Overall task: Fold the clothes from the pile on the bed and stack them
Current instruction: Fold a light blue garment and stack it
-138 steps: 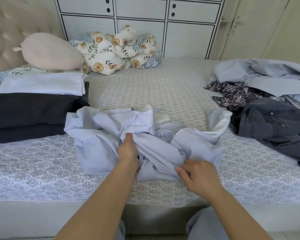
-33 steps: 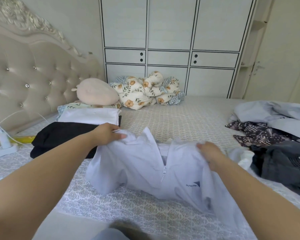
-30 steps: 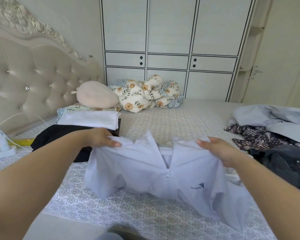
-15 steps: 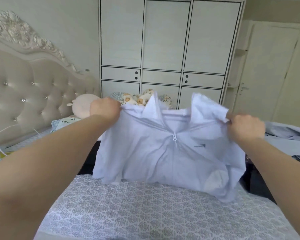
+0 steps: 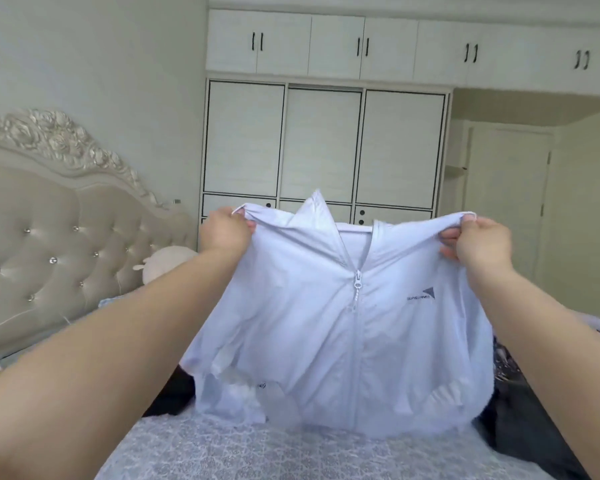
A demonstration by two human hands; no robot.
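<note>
You have the pale jacket [image 5: 343, 327] held up in the air above the bed [image 5: 291, 455], stretched between both hands with its front facing you. Your left hand [image 5: 224, 233] has its fingers curled tight around one shoulder of the jacket, and your right hand [image 5: 478, 242] pinches the other shoulder, fingers bunched over the fabric edge. Each grip is closed on cloth, with nothing else in it.

The zipper [image 5: 356, 284] runs down the middle of the jacket and looks closed up to the collar; a small logo sits on the chest to the zipper's right. The hem hangs just over the bed, crumpled rather than flat, and the sleeves look tucked or bunched behind the body.

Judging by how it drapes, this is thin, light, slick fabric. It will likely slide and billow rather than hold a crease, so keep hold at the shoulder seams, where the stitching gives you something firm. Lay it down with the zipper straight, then press each fold flat with your palm.

Dark clothes [image 5: 520, 410] lie on the bed behind the jacket's right edge, and more dark cloth shows behind its left edge.
</note>
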